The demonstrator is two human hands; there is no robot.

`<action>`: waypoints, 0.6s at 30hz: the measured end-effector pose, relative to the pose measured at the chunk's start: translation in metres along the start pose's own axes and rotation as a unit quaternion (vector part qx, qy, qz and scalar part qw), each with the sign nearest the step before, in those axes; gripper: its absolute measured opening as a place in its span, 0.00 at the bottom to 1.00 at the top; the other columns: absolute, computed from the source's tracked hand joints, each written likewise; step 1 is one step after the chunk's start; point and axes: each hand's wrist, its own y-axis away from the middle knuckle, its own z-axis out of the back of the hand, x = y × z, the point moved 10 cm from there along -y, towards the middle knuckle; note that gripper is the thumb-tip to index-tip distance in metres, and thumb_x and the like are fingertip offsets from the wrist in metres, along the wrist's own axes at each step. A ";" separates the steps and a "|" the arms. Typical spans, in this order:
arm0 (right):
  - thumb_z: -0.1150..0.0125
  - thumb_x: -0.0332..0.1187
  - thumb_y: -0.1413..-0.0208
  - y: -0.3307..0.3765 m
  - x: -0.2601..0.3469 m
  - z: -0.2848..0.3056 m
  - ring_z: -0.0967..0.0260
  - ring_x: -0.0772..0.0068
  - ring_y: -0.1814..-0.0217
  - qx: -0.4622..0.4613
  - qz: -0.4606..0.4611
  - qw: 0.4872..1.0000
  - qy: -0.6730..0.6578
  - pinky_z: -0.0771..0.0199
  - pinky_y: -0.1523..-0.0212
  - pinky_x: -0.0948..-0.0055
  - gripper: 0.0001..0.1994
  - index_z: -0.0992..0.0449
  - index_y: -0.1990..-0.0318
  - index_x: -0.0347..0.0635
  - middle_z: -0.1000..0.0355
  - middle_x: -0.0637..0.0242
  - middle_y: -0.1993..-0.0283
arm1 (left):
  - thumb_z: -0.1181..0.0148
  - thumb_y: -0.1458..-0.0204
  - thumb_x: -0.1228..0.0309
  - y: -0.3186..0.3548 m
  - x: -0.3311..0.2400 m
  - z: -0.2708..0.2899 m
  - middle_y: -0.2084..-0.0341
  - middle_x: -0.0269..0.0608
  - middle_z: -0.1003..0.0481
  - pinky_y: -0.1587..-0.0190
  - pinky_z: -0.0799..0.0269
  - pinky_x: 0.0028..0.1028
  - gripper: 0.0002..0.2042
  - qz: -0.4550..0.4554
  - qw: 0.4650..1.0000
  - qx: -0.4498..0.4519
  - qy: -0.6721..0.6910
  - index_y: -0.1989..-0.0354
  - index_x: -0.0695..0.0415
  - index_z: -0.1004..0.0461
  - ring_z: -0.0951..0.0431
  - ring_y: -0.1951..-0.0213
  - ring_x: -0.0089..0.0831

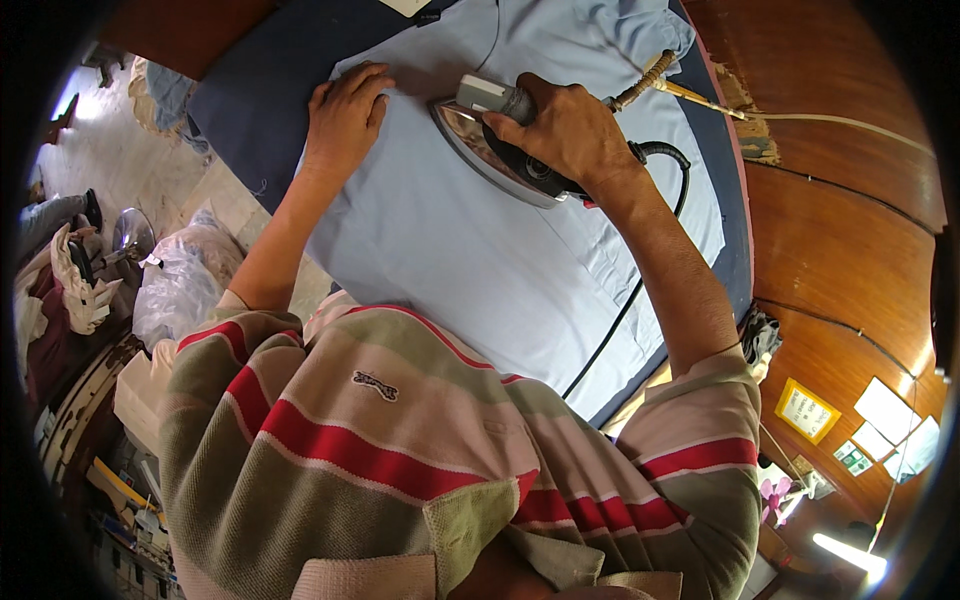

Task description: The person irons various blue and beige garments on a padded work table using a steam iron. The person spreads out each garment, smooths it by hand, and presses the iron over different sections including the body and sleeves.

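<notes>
A light blue shirt (430,260) lies spread over a dark navy ironing surface (262,110). My right hand (568,130) grips the handle of a clothes iron (500,155), whose soleplate rests on the shirt near its upper middle. The iron's pointed tip faces left. My left hand (347,112) lies on the shirt's left edge with the fingers stretched out, a short way left of the iron. A black power cord (640,290) loops from the iron's rear and runs down across the shirt.
A wooden panel wall (840,220) borders the right side, with a rope-wrapped cable (650,80) beside the iron. Plastic bags (185,280) stand on the floor at left, near a round mirror (133,235). A lit tube lamp (848,552) shows at lower right.
</notes>
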 end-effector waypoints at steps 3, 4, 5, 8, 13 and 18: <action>0.48 0.57 0.51 0.001 -0.005 0.002 0.25 0.55 0.73 0.002 0.012 1.000 -0.013 0.24 0.68 0.64 0.26 0.27 0.63 0.38 0.27 0.52 0.77 | 0.50 0.48 0.70 0.000 0.000 0.003 0.49 0.26 0.31 0.43 0.49 0.38 0.12 -0.009 1.000 -0.012 -0.003 0.56 0.47 0.27 0.34 0.46 0.25; 0.47 0.57 0.51 0.001 -0.009 0.004 0.26 0.54 0.72 -0.002 -0.001 1.000 -0.016 0.24 0.67 0.63 0.26 0.26 0.61 0.40 0.26 0.53 0.76 | 0.50 0.48 0.70 0.001 -0.003 0.004 0.49 0.27 0.31 0.43 0.49 0.38 0.12 -0.012 1.000 -0.014 -0.004 0.56 0.47 0.27 0.34 0.46 0.25; 0.46 0.57 0.52 0.000 -0.012 0.008 0.26 0.53 0.70 -0.007 -0.014 1.000 -0.020 0.25 0.66 0.62 0.26 0.26 0.59 0.42 0.26 0.53 0.75 | 0.49 0.49 0.70 0.002 -0.005 0.005 0.50 0.27 0.31 0.43 0.48 0.38 0.12 -0.014 1.000 -0.016 -0.004 0.56 0.47 0.27 0.34 0.46 0.25; 0.47 0.57 0.52 -0.005 -0.009 0.011 0.25 0.55 0.71 -0.036 -0.003 0.999 -0.006 0.24 0.66 0.63 0.26 0.27 0.61 0.41 0.26 0.53 0.76 | 0.51 0.46 0.66 0.000 -0.004 0.009 0.47 0.28 0.33 0.43 0.50 0.42 0.14 -0.003 1.000 -0.008 0.011 0.51 0.44 0.29 0.36 0.43 0.27; 0.48 0.57 0.51 -0.012 0.007 0.007 0.25 0.57 0.71 -0.012 0.005 1.000 0.014 0.23 0.66 0.64 0.27 0.27 0.59 0.40 0.26 0.54 0.76 | 0.63 0.41 0.56 -0.012 0.038 0.007 0.38 0.27 0.43 0.43 0.53 0.52 0.20 0.037 0.969 -0.025 -0.242 0.39 0.36 0.42 0.46 0.36 0.32; 0.46 0.56 0.51 -0.015 0.003 0.010 0.25 0.56 0.71 -0.018 0.012 1.000 0.009 0.24 0.66 0.64 0.25 0.26 0.59 0.43 0.26 0.55 0.75 | 0.66 0.40 0.54 -0.016 0.043 0.002 0.36 0.26 0.46 0.42 0.56 0.53 0.21 0.038 0.957 0.000 -0.286 0.38 0.34 0.45 0.49 0.35 0.31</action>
